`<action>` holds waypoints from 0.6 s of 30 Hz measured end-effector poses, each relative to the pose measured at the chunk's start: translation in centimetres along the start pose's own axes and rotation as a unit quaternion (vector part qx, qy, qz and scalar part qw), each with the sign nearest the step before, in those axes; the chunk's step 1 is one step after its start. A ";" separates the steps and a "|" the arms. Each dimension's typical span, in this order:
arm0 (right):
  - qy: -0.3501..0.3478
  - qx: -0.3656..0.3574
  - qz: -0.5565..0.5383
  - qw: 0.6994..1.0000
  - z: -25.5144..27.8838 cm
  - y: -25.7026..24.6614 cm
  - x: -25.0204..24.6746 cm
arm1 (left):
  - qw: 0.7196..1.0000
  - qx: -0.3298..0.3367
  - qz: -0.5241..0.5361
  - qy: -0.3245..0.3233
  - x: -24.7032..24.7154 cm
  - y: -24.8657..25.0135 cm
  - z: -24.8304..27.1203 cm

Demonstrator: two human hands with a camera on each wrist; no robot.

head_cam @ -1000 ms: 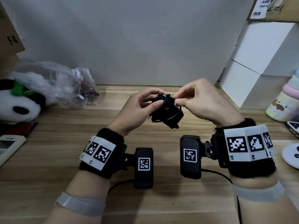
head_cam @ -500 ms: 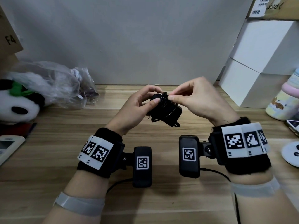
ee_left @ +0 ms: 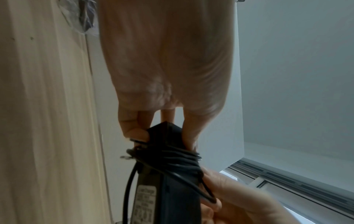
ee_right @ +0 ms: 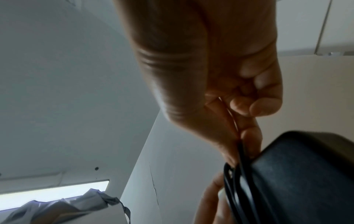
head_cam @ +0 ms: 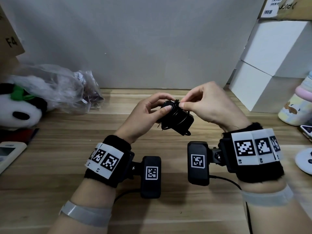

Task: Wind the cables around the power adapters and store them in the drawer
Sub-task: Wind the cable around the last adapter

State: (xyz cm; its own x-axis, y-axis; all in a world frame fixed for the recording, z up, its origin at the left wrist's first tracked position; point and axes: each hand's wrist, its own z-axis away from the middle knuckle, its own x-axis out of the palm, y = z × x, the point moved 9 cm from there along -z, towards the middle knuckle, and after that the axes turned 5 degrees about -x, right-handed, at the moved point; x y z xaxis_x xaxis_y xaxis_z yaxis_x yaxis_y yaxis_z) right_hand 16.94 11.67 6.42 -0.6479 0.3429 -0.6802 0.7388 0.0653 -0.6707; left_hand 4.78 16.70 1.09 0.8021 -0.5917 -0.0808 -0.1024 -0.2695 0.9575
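A black power adapter (head_cam: 179, 119) is held in the air above the wooden table (head_cam: 67, 166), with its thin black cable (head_cam: 175, 109) wound several turns round it. My left hand (head_cam: 152, 112) grips the adapter's far end between thumb and fingers. My right hand (head_cam: 200, 103) pinches the cable at the top of the coil. In the left wrist view the adapter (ee_left: 168, 181) shows a label, with the cable (ee_left: 172, 157) wrapped across it. The right wrist view shows the adapter (ee_right: 298, 174) and cable (ee_right: 237, 181) under my pinching fingertips (ee_right: 250, 136). No drawer is visible.
A crumpled plastic bag (head_cam: 62, 88) and a plush panda (head_cam: 18, 107) lie at the back left, with a remote (head_cam: 8, 154) at the left edge. White boxes (head_cam: 270, 65) stand at the back right, beside a pastel bottle (head_cam: 297, 105) and a white disc (head_cam: 303, 159).
Both hands and the adapter have shifted slightly left and up. My right fingers have moved along the coil at the adapter's top while still pinching the cable.
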 end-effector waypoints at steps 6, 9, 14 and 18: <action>-0.001 -0.008 -0.039 0.999 0.2 0.1 -0.3 | 0.999 -0.010 0.020 -0.039 0.7 0.0 0.2; 0.058 -0.012 -0.025 0.998 0.1 0.4 -0.2 | 1.000 -0.017 0.014 -0.019 0.4 -0.5 0.1; 0.048 -0.003 -0.073 0.996 -0.5 1.0 0.0 | 0.999 -0.018 0.007 0.033 -0.2 -1.0 -0.1; -0.057 -0.011 -0.174 0.983 -0.3 0.9 0.2 | 0.999 -0.016 0.022 0.040 -0.2 -0.6 -0.4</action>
State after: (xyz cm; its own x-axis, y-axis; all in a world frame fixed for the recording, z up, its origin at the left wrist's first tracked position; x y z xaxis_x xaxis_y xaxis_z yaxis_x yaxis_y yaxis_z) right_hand 17.48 12.07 5.76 -0.8778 0.1884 -0.4404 0.4718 0.1815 -0.8628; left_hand 4.86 17.29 0.60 0.8415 -0.5400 -0.0165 -0.1219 -0.2194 0.9680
